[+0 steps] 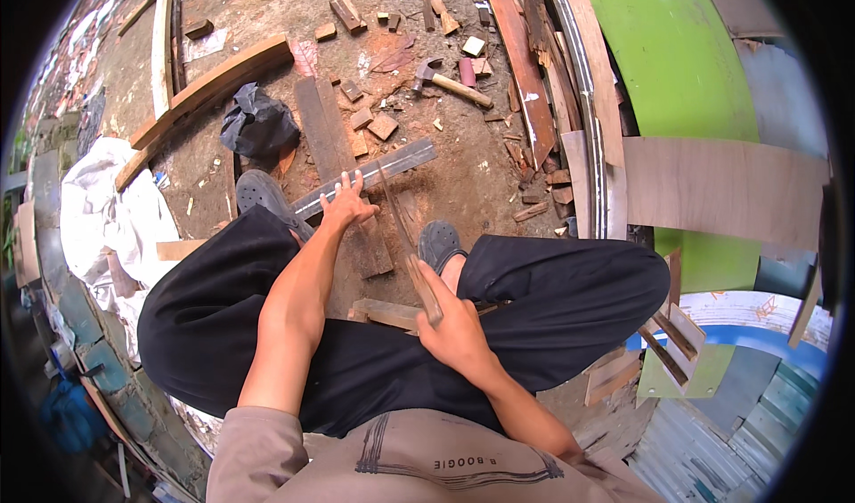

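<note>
My left hand (349, 207) rests with spread fingers on a dark wooden strip (405, 159) that has a pale line along it. The strip lies slantwise across a longer brown board (322, 133) on the ground. My right hand (454, 329) is closed round the wooden handle of a handsaw (398, 220), its blade seen nearly edge-on. The blade's far end reaches the strip just right of my left fingers; whether the teeth touch the wood cannot be made out. Two grey clogs (439, 243) on my feet flank the board.
A hammer (450, 86) lies beyond the strip among several small wood offcuts (383, 127). A crumpled black bag (258, 122) and a long beam (214, 84) are at the left, near a white sack (98, 209). Planks (525, 84) and a green panel (686, 66) line the right.
</note>
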A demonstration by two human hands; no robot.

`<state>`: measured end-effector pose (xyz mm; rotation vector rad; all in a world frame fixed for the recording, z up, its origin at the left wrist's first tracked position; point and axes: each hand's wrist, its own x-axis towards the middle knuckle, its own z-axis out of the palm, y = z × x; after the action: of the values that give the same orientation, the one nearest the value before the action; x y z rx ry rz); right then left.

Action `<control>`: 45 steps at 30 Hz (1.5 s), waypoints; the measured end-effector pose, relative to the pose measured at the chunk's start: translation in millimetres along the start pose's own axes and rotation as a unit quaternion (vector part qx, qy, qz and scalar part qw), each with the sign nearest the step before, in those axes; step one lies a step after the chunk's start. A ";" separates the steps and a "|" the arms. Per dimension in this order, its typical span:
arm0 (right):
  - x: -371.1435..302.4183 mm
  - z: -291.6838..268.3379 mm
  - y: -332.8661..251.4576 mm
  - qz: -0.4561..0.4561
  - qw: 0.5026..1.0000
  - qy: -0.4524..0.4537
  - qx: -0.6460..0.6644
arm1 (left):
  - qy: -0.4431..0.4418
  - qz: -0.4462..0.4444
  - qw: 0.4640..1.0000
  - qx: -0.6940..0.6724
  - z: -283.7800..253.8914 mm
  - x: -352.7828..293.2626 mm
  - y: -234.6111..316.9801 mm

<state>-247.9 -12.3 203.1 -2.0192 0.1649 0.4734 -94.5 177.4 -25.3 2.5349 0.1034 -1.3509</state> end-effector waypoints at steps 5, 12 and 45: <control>6.0 3.1 -34.8 0.092 0.983 -0.155 0.016 | -0.014 0.029 0.999 0.014 2.7 2.8 -3.6; -15.9 -16.0 -23.3 0.024 0.993 -0.027 -0.110 | 0.061 0.029 0.997 -0.034 -3.7 16.0 -19.4; -46.8 -45.3 18.0 -0.008 0.989 0.128 -0.068 | 0.129 0.445 0.858 0.221 71.3 1.5 33.9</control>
<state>-284.6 -64.4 225.5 -2.2095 0.2781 0.2182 -144.7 125.7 -57.6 2.4944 -1.2938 -0.6873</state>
